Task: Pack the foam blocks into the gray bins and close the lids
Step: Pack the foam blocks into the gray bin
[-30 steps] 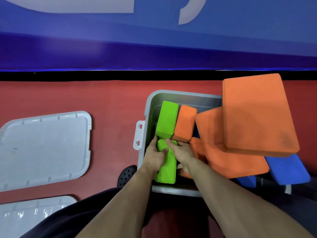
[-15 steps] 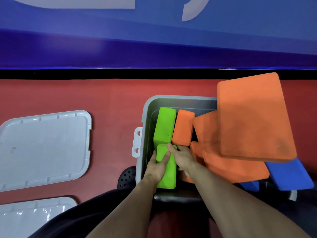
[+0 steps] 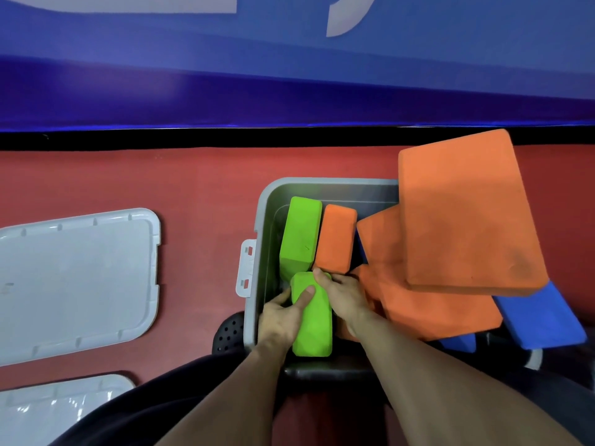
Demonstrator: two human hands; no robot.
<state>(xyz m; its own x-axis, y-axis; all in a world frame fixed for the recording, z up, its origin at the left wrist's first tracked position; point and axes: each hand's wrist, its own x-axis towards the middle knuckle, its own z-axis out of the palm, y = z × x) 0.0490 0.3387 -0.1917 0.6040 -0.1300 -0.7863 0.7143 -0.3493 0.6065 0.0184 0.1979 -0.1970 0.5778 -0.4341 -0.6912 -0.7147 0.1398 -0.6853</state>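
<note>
Head view: both hands, left [image 3: 279, 318] and right [image 3: 342, 297], gripping green block [image 3: 314, 320] inside bin [image 3: 257, 317]; orange blocks [image 3: 463, 214] overhanging, lids [image 3: 77, 281] off; mid-packing, probably.

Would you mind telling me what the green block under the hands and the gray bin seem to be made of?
The near green rectangular block looks like matte foam: no glare, rounded edges, faint dents. The gray rectangular bin looks like smooth moulded plastic, with a soft sheen and rounded rim.
</note>
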